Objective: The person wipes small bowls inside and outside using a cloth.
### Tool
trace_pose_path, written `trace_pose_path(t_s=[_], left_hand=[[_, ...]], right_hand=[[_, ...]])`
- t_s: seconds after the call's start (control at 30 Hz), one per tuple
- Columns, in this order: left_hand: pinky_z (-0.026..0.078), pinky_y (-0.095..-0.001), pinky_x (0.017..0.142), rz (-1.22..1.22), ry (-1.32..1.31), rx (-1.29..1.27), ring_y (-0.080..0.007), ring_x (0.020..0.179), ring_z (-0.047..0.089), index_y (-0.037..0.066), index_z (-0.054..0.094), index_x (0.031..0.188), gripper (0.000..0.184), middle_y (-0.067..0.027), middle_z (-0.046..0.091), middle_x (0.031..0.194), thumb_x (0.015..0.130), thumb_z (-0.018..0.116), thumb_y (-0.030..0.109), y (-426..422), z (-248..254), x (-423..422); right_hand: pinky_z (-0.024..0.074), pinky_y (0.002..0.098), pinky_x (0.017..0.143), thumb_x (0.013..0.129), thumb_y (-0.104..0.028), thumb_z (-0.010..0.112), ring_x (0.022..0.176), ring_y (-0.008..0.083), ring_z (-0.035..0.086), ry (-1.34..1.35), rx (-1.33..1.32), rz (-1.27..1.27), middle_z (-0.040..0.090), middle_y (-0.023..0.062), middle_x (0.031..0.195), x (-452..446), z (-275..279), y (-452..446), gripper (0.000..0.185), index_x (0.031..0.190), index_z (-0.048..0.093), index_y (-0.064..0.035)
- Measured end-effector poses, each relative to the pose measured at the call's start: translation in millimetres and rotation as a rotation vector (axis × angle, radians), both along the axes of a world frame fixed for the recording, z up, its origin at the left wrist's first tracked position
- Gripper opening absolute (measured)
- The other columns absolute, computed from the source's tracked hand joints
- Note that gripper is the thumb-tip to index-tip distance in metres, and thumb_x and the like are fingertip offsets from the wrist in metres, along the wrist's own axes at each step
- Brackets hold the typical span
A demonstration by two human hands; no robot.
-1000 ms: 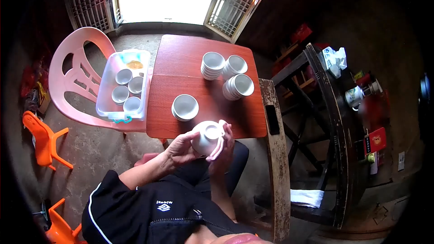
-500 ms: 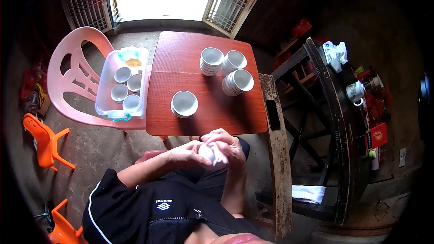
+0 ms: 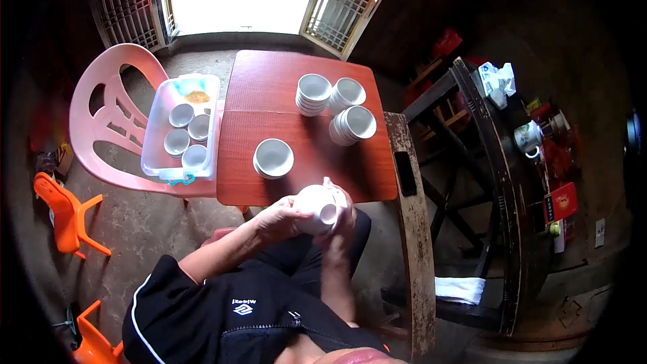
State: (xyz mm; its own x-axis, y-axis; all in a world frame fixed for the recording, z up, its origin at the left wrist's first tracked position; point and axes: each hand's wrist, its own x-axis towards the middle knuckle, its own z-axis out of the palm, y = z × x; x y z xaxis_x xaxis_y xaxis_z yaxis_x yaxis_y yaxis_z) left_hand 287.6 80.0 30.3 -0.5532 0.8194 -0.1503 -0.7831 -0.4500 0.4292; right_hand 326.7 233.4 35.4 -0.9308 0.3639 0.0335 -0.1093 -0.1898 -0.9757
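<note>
A white bowl (image 3: 315, 203), its foot ring turned up and to the right, is held between both hands at the table's near edge. My left hand (image 3: 280, 218) grips its left side, thumb against the wall. On the right, my right hand (image 3: 342, 224) is wrapped round the bowl with a white cloth (image 3: 339, 197) pressed against it. A short stack of bowls (image 3: 273, 158) stands just beyond on the red table (image 3: 253, 87). Three taller stacks stand farther right: one at the back (image 3: 314, 94), one beside it (image 3: 348, 93), one nearer (image 3: 356, 125).
Left of the table, a clear plastic bin (image 3: 151, 152) with several small bowls rests on a pink chair (image 3: 87, 118). Orange chairs (image 3: 64, 219) stand at far left. A worn bench (image 3: 416, 263) with a black phone (image 3: 405, 174) runs along the right, beside a dark wooden frame (image 3: 502, 195).
The bowl and both hands dipped below the table edge, then rose back towards it. The bowl's foot ring now faces more to the right, and the cloth shows along its right side.
</note>
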Motion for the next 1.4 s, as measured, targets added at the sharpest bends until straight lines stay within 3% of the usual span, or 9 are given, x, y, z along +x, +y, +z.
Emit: trace_pose_path(t_s=[0.13,0.37,0.63,0.73,0.83,1.0,1.1,1.23,1.4], left_hand=[[0.044,-0.0389,0.096,0.033,0.067,0.042,-0.0209,0.107,0.057,0.000,0.054,0.119,0.045,-0.0090,0.061,0.113,0.079,0.071,0.011,1,-5,0],[0.046,-0.0321,0.091,-0.286,0.107,-0.024,-0.0179,0.097,0.061,0.000,0.057,0.110,0.037,-0.0079,0.064,0.103,0.077,0.071,0.006,-4,21,20],[0.048,-0.0284,0.083,-0.009,0.444,-0.256,-0.0119,0.090,0.060,-0.002,0.061,0.107,0.039,-0.0048,0.065,0.098,0.075,0.077,0.014,-3,22,15],[0.049,-0.0295,0.081,-0.044,0.346,-0.314,-0.0133,0.087,0.062,-0.002,0.062,0.105,0.037,-0.0055,0.065,0.097,0.076,0.076,0.017,-3,19,13],[0.049,-0.0371,0.090,-0.128,0.094,-0.082,-0.0207,0.097,0.062,-0.003,0.059,0.112,0.039,-0.0098,0.064,0.105,0.081,0.071,0.017,-6,-2,5],[0.049,-0.0375,0.090,0.075,-0.099,0.118,-0.0200,0.102,0.060,-0.003,0.054,0.118,0.045,-0.0104,0.061,0.113,0.082,0.071,0.018,-6,17,6],[0.049,-0.0352,0.089,0.042,-0.035,0.027,-0.0187,0.099,0.061,-0.002,0.058,0.113,0.038,-0.0099,0.063,0.109,0.081,0.071,0.015,-9,8,4],[0.048,-0.0309,0.087,-0.165,0.106,-0.024,-0.0174,0.094,0.062,0.000,0.062,0.105,0.029,-0.0078,0.065,0.101,0.077,0.069,0.005,-7,-6,11],[0.047,-0.0275,0.084,-0.048,0.196,-0.106,-0.0126,0.090,0.061,-0.001,0.063,0.103,0.030,-0.0046,0.066,0.095,0.076,0.072,0.007,-9,23,19]], right_hand=[[0.0433,0.0366,0.094,0.093,-0.048,0.043,0.110,0.0240,0.053,0.184,-0.522,-0.206,0.053,0.0091,0.123,22,-26,-41,0.056,0.129,0.045,-0.0048],[0.0439,0.0342,0.088,0.083,-0.017,0.054,0.101,0.0221,0.056,0.043,0.450,1.052,0.060,0.0109,0.103,-8,65,31,0.021,0.087,0.067,-0.0004],[0.0450,0.0394,0.095,0.089,-0.031,0.054,0.113,0.0298,0.055,0.491,0.295,-0.121,0.061,0.0162,0.109,12,12,-11,0.033,0.098,0.062,-0.0001],[0.0422,0.0386,0.098,0.085,-0.022,0.058,0.114,0.0293,0.055,0.139,-0.306,0.163,0.058,0.0175,0.116,9,-6,8,0.032,0.105,0.063,0.0015],[0.0419,0.0382,0.098,0.086,-0.014,0.051,0.111,0.0287,0.056,0.229,0.334,0.549,0.058,0.0192,0.116,-5,36,24,0.027,0.101,0.063,0.0048],[0.0423,0.0358,0.098,0.093,-0.030,0.046,0.111,0.0286,0.055,0.518,0.362,-0.097,0.058,0.0191,0.116,7,3,-19,0.042,0.121,0.049,0.0007],[0.0454,0.0341,0.093,0.093,-0.021,0.049,0.107,0.0267,0.057,0.126,-0.579,-0.265,0.059,0.0159,0.114,19,2,-40,0.033,0.120,0.051,-0.0012],[0.0463,0.0328,0.085,0.086,-0.011,0.056,0.094,0.0219,0.059,0.106,0.559,0.716,0.061,0.0102,0.100,4,62,22,0.015,0.094,0.066,-0.0037],[0.0443,0.0303,0.088,0.084,-0.007,0.057,0.100,0.0208,0.057,0.056,-0.044,0.568,0.060,0.0085,0.097,3,36,22,0.012,0.089,0.065,-0.0013]])
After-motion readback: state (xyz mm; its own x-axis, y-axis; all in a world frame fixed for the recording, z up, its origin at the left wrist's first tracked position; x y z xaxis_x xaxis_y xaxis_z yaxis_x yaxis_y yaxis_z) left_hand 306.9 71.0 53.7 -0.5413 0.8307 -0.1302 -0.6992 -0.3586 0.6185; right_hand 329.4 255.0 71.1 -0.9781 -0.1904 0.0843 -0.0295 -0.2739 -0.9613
